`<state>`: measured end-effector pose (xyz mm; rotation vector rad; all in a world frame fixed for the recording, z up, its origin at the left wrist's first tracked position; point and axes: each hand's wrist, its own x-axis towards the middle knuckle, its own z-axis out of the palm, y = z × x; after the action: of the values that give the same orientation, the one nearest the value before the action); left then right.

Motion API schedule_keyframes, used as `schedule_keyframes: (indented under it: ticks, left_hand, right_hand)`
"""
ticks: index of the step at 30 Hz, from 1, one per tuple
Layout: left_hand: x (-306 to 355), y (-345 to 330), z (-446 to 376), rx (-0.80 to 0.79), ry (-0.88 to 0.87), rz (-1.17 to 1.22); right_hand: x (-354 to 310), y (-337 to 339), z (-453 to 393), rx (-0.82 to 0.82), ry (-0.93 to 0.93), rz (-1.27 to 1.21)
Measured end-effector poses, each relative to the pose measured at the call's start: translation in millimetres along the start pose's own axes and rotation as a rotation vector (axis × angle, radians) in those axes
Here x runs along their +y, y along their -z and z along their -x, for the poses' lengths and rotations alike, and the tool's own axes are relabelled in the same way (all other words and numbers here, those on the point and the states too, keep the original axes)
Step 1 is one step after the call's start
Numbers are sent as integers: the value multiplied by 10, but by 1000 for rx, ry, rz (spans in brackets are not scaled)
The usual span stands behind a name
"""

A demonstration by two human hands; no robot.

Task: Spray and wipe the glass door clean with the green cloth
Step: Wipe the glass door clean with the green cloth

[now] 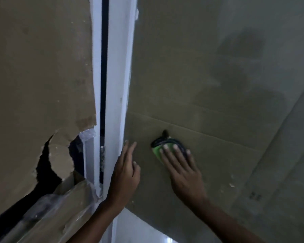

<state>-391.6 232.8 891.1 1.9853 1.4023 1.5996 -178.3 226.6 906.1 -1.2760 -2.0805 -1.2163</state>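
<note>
Two hands in shot, one cloth, one white frame upright, and two brown cardboard-backed panes either side of it. The right hand (pixel 180 170) is spread flat, fingers straight and fanned, pressing the bright green cloth with dark trim (pixel 161 149) against the glass door panel backed with brown cardboard (pixel 200 85); four fingertips lie across the cloth, and it bunches out above and to the left of them, with a small dark tag or corner poking up at the top. The cloth sits just under a horizontal crease in the cardboard, low on the pane. The left hand (pixel 125 174) holds nothing: fingers long and loosely extended, pointing up, its edge against the white vertical door frame (pixel 118 85) and its fingertips reaching onto the same pane near the frame. The cloth lies just to the right of the left fingertips, apart from them, with a strip of bare pane between the two hands. On the far side of the frame, the torn brown cardboard sheet on the left pane (pixel 39 67) has one ragged hole low down, dark behind it, with clear plastic wrap (pixel 47 211) crumpled along the bottom edge. A faint dark reflection of a figure shows high on the right pane, and a few droplets or specks sit lower right.
</note>
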Motion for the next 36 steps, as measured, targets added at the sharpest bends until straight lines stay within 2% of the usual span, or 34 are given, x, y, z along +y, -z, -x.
schedule_keyframes:
  ticks: [3, 6, 8, 12, 14, 19, 21, 23, 25, 29, 31, 33, 36]
  left_hand:
    - [190, -35, -84, -28, -143, -50]
    - [369, -103, -164, -72, -277, -93]
    - [446, -186, -169, -95, -346, -127]
    - [480, -349, -121, -114, -400, -212]
    - [523, -416, -78, -129, -430, -245]
    - [707, -474, -15, -201, -542, -272]
    - [766, -503, 3, -219, -572, -275]
    - [826, -551, 40, -234, -599, -276]
    - [894, -638, 100, -252, -634, -272]
    - [1097, -795, 224, -273, -653, -223]
    - [1226, -857, 277, -271, -679, -196]
    - [1360, -923, 305, -271, -726, -173]
    - [1476, -992, 308, -285, -768, -168]
  right_hand:
    - [221, 162, 265, 145, -348, 6]
    - [108, 150, 394, 209, -546, 4]
    - [-87, 54, 283, 177, -550, -30]
    - [-138, -10, 199, 70, -273, -33]
    - [15, 72, 348, 88, -299, -11]
    - [342, 207, 1099, 140, -671, 67]
    - [435, 262, 1420, 131, -885, 19]
    - [412, 294, 1511, 130, -1016, -59]
    - [347, 319, 1355, 149, -1019, -116]
    - [454, 329, 1242, 79, -673, -1]
    - [673, 398, 1428, 48, -607, 92]
    - [829, 470, 1647, 81, -743, 122]
    - [965, 555, 2015, 192, -1210, 8]
